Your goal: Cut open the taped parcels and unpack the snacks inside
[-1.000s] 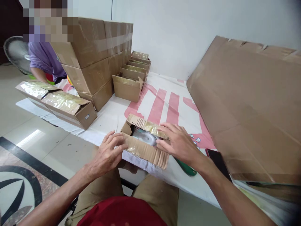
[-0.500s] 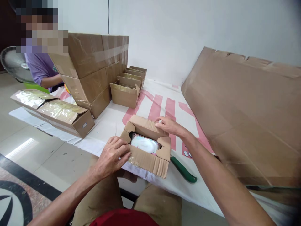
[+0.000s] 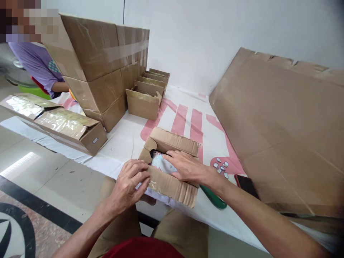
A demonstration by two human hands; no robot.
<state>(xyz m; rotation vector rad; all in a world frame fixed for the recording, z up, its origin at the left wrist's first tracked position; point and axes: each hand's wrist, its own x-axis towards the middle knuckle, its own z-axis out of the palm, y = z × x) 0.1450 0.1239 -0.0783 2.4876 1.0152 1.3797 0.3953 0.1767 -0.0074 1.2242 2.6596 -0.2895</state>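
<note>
You sit at the near edge of a table (image 3: pixel 126 138) covered with a white cloth printed with pink stripes. A small brown cardboard box (image 3: pixel 174 141) stands at that near edge, right in front of you, with its top flaps open. Inside lies a pale, rounded white item (image 3: pixel 160 163), partly hidden under your fingers.

Your left hand (image 3: pixel 129 182) is curled over the box's near left corner, fingers clenched around the near flap. Your right hand (image 3: pixel 185 167) lies flat across the opening, fingers straight and spread, grasping nothing, its palm resting on the near flap and the item.

To do this well, it seems wise to press evenly with the flat right palm so the item sits level. Keep the left grip steady, because the box overhangs the table's near edge.

Just right of the box, at the same edge, lie a green-handled tool (image 3: pixel 215 199) and a dark phone (image 3: pixel 245 184). A large flat cardboard sheet (image 3: pixel 282 125) leans across the right side of the table. At the far left stands a stack of taped brown cartons (image 3: pixel 104 71), with a row of small open boxes (image 3: pixel 145 102) beside it. Another person's purple sleeve (image 3: pixel 34 61) shows behind the stack.
</note>
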